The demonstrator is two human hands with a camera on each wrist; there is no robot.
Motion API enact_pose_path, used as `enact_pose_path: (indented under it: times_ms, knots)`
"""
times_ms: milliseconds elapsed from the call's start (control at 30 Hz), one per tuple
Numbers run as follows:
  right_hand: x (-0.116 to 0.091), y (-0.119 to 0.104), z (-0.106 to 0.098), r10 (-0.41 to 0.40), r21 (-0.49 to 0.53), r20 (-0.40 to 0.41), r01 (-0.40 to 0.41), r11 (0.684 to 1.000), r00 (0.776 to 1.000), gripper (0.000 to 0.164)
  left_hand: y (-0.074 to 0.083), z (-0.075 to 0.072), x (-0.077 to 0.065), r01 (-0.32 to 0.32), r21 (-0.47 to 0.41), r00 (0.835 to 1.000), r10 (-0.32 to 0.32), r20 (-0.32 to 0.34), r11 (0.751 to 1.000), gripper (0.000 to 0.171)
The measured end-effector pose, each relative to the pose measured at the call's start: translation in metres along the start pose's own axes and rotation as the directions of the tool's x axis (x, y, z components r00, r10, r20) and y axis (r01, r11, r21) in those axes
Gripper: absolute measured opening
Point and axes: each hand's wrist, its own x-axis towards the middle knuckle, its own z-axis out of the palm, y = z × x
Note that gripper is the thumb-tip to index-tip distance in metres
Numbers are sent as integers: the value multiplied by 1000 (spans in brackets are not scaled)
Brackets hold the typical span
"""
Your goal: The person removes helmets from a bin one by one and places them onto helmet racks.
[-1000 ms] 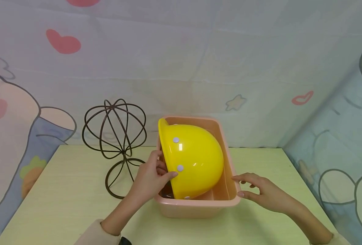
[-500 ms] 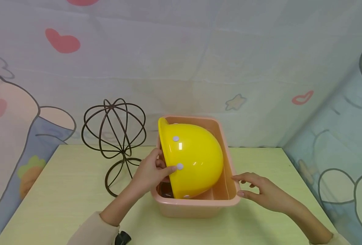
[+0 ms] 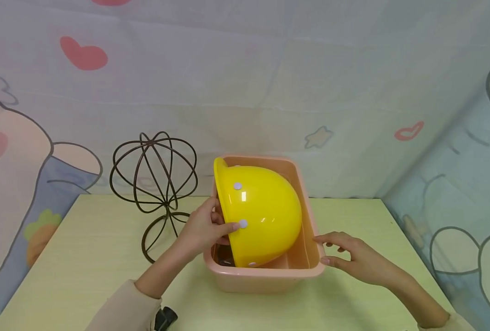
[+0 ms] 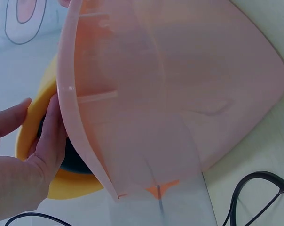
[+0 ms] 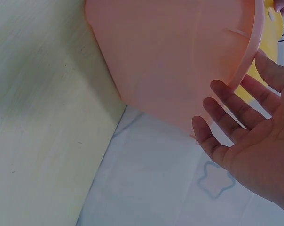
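Note:
A yellow hard hat (image 3: 265, 216) lies on its side in a pink plastic tub (image 3: 265, 273), its brim toward the left. My left hand (image 3: 201, 230) grips that brim, the thumb on the outer shell near a pale round stud and the other fingers inside. The left wrist view shows dark lining (image 4: 76, 160) within the hat, beside those fingers. At the tub's right side my right hand (image 3: 362, 259) touches the rim with thumb and index fingertip. Its other fingers are loosely bent in the right wrist view, holding nothing. The hat hides most of the tub's floor.
A dark wire stand (image 3: 167, 205) with a globe-shaped top stands left of the tub, close to my left hand. The pale table (image 3: 83, 257) ends at a cartoon-printed cloth backdrop (image 3: 245, 92). A black object (image 3: 166, 317) is at my left sleeve.
My left hand has shifted slightly up and left along the brim, its thumb now by the stud. The tub's front left corner shows more. The right hand and the hat look nearly unchanged.

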Motion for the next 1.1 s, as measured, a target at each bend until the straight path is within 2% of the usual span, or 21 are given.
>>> enact_pose_path:
  times_ms: [267, 400, 633, 1100]
  knots:
    - [0, 5, 1, -12, -4, -11, 12, 1000, 1000, 40, 2, -1, 0, -31, -15, 999, 32, 20, 999, 60]
    - [-1, 4, 1, -20, -4, -15, 20, 1000, 1000, 39, -1, -3, 0, -32, -42, 999, 33, 19, 999, 56]
    - [-1, 3, 2, -38, -2, -19, 38, 999, 999, 38, -9, -11, -1, 17, -36, 1000, -18, -2, 999, 44]
    - [-2, 3, 1, -19, -6, -19, 19, 1000, 1000, 39, -21, -22, -2, 51, -65, 999, -51, 6, 997, 38]
